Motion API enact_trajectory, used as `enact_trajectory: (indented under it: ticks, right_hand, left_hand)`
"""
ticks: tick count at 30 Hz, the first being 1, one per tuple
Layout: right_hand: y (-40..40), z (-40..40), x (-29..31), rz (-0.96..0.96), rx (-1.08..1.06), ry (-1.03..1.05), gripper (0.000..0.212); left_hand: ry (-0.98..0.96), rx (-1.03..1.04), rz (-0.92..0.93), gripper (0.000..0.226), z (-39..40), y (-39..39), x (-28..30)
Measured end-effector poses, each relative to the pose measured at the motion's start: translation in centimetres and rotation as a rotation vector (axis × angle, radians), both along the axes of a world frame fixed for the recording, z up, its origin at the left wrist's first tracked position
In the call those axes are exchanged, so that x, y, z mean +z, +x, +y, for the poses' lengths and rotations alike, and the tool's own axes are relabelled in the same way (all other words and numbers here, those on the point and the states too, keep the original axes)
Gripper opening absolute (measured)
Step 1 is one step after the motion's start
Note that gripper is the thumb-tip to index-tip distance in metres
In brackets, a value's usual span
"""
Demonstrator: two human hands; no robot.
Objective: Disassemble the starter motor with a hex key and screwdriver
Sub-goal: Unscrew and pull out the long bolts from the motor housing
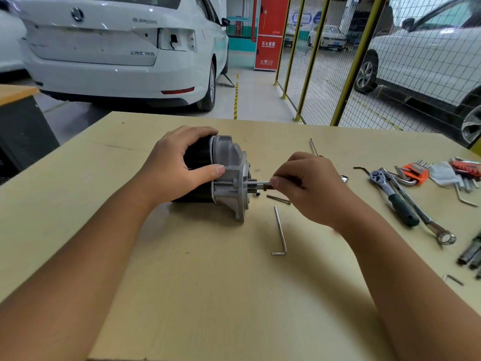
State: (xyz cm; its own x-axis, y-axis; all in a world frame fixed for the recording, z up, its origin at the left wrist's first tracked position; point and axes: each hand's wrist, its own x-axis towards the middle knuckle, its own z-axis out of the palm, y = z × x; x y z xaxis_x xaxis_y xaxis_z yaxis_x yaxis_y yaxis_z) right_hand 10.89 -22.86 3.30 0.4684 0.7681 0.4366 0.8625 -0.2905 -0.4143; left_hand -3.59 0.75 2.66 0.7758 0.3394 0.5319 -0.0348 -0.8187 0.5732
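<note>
Nearest the viewer, an L-shaped steel hex key (280, 233) lies loose on the smooth, pale wooden table (208, 295), its short leg toward the viewer. Beyond it, the starter motor (221, 175) rests on its side at the table's centre: a black cylindrical body joined to a cast grey metal nose housing with a flat flange facing right. The left hand (177, 165) grips the black body, fingers curled over the top and thumb pressed along the seam with the housing. The right hand (309, 183) pinches a slim metal tool (257, 182), held level, whose tip meets the flange; whether it is a hex key or a screwdriver cannot be told. A short dark pin (278, 199) lies just beside the flange. To the right lie a green-handled ratchet (393, 196), a chromed combination spanner (426, 220) and an orange holder of hex keys (415, 173). Beyond the table stand a white car (117, 53) and a yellow-framed wire-mesh fence (338, 74).
</note>
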Motion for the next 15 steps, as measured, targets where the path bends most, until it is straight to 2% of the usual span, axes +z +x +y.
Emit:
enact_trajectory:
  ticks: [7,11,15]
  right_hand:
    - [-0.26,-0.03,0.10,-0.046,-0.005,0.030,0.002]
    - [-0.24,-0.02,-0.06,-0.055,0.003,0.037,0.019]
    - [-0.15,-0.25,-0.15,0.022,0.018,-0.001,0.013]
  left_hand:
    - [0.001,-0.003,-0.003,0.068,0.06,0.04,-0.06]
    - [-0.002,-0.006,-0.008,0.068,0.09,0.06,-0.09]
    - [-0.002,-0.005,-0.006,0.068,0.04,0.09,-0.12]
